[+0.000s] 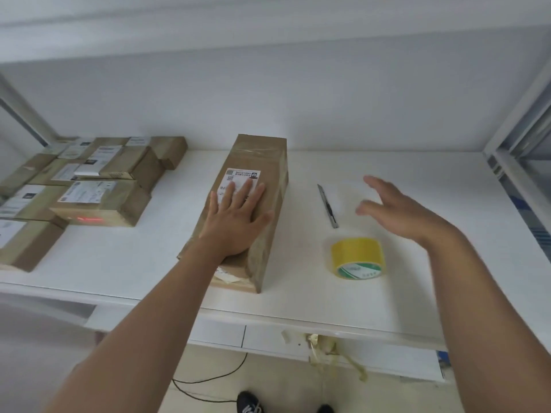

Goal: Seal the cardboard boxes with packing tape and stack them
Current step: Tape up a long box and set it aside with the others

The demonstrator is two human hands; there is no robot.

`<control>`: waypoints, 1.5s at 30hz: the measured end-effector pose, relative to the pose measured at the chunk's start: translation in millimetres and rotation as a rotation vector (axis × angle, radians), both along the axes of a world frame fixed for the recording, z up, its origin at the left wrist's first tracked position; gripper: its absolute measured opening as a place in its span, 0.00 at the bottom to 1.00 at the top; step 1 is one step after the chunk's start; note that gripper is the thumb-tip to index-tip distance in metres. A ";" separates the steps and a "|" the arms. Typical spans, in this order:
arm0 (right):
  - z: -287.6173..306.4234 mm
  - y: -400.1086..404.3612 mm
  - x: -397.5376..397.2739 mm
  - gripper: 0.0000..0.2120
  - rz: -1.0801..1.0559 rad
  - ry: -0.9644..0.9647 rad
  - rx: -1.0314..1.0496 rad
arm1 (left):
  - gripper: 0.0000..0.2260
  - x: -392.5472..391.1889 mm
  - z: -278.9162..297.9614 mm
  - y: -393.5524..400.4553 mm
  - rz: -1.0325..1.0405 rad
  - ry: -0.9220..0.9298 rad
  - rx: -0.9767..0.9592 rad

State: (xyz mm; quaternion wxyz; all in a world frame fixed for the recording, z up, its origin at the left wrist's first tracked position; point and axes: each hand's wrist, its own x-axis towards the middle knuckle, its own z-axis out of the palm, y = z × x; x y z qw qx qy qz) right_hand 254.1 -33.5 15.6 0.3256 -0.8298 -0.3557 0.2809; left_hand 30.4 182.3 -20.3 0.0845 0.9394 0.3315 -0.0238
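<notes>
The long box lies mid-bench, its near end close to the front edge, bare surface on both sides. The left hand presses flat on its top, grip released. The right hand hovers open above the knife and tape roll. Stacked boxes sit far left.

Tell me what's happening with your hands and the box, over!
Left hand flat on the box, open. Right hand open, hovering above the table, holding nothing. Tape roll and knife lie beside the box. Nothing in the way.
</notes>
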 end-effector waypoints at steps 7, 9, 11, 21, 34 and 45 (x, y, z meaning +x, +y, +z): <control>-62.1 132.2 -28.4 0.22 -0.001 -0.320 -0.384 | 0.28 -1.9 3.7 -3.5 0.001 0.011 -0.014; -72.3 129.1 -27.9 0.22 0.012 -0.398 -0.472 | 0.27 -1.9 4.3 -4.7 -0.011 0.024 -0.004; -74.6 123.4 -23.1 0.23 0.079 -0.431 -0.564 | 0.25 -2.8 5.0 -5.3 -0.024 0.027 -0.011; -47.9 95.8 5.0 0.14 -0.081 -0.524 -0.356 | 0.24 -3.5 7.2 -7.0 -0.010 -0.009 -0.025; -51.3 141.0 -36.3 0.09 -0.443 0.585 0.864 | 0.25 -5.7 10.6 -7.1 0.024 -0.113 -0.096; -40.8 110.2 -26.7 0.13 0.072 1.068 0.665 | 0.20 -7.9 13.7 -3.6 0.052 -0.257 -0.126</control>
